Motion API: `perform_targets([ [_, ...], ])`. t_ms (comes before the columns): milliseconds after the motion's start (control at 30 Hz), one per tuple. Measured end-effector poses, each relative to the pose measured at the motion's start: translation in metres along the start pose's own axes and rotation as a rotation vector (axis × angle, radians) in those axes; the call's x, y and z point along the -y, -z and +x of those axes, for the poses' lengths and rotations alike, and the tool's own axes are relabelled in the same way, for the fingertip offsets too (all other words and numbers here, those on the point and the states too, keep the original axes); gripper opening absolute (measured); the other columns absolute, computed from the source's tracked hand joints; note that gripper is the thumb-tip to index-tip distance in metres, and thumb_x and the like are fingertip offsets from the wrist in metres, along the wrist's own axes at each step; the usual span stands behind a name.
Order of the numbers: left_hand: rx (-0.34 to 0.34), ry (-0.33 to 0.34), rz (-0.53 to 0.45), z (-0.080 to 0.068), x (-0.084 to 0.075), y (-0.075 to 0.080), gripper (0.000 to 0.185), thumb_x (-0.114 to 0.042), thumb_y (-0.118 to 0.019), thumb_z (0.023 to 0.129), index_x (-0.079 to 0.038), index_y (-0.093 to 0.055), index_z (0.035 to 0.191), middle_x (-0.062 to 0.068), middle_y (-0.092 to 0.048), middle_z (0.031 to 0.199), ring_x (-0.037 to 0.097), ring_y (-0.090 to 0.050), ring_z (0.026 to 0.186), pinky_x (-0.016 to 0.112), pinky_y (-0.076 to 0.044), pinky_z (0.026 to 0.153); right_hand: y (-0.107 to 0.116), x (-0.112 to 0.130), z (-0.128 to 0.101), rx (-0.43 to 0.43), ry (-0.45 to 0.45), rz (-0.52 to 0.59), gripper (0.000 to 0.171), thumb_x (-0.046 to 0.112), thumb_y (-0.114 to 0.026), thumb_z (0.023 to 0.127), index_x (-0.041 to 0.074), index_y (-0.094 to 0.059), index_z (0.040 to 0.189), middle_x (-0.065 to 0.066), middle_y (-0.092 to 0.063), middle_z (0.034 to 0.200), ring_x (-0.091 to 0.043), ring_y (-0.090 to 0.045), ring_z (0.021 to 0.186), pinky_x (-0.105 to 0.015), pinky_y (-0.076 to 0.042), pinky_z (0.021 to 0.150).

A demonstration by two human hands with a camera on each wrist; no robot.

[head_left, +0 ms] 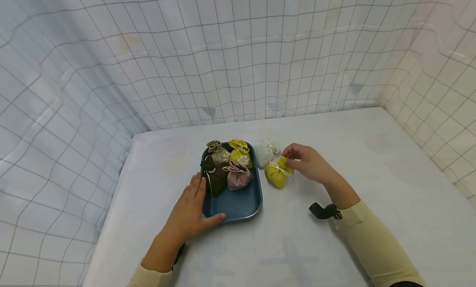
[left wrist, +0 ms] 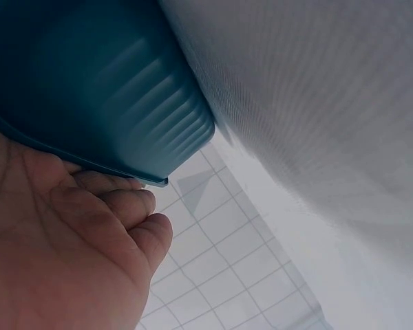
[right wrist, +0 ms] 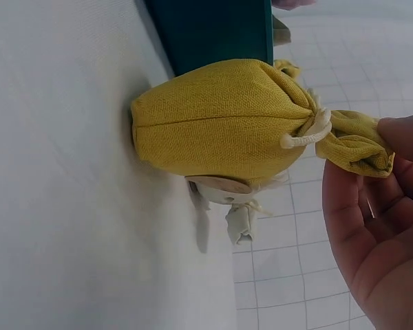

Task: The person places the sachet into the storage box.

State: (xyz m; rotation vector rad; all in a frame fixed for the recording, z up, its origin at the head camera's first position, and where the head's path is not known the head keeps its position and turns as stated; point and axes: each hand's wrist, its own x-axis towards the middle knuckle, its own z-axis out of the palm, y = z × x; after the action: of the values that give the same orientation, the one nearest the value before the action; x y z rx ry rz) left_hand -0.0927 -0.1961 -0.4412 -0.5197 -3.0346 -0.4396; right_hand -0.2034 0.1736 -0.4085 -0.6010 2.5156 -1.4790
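My right hand [head_left: 311, 164] pinches the gathered top of a yellow drawstring pouch [head_left: 276, 176] between thumb and fingers, right of the tray. In the right wrist view the pouch [right wrist: 213, 124] has a pale cord tied round its neck, and its base is close to the table. My left hand [head_left: 189, 214] lies with extended fingers along the left rim of a blue tray [head_left: 238, 206], thumb at the near rim. Inside the tray sit a khaki pouch [head_left: 219, 155], a yellow pouch with a white flower [head_left: 238, 155], a dark brown pouch [head_left: 219, 179] and a mauve pouch [head_left: 239, 179].
A white drawstring pouch [head_left: 265, 155] stands just behind the held one, close to the tray's right side. The white table [head_left: 353, 142] reaches back to a grid-patterned curtain [head_left: 238, 64], which also hangs at both sides.
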Motion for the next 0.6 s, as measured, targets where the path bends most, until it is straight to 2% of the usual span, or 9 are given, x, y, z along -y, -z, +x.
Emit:
perform_targets([
  [600, 0.007, 0.007, -0.005, 0.0, -0.002, 0.001, 0.122, -0.079, -0.059, 0.079, 0.006, -0.017, 0.156, 0.022, -0.009, 0.163, 0.036, -0.01, 0.15, 0.053, -0.02, 0.117, 0.003, 0.017, 0.001, -0.001, 0.085, -0.007, 0.009, 0.003, -0.061, 0.095, 0.006, -0.063, 0.103, -0.007, -0.063, 0.095, -0.024, -0.058, 0.089, -0.028, -0.051, 0.068],
])
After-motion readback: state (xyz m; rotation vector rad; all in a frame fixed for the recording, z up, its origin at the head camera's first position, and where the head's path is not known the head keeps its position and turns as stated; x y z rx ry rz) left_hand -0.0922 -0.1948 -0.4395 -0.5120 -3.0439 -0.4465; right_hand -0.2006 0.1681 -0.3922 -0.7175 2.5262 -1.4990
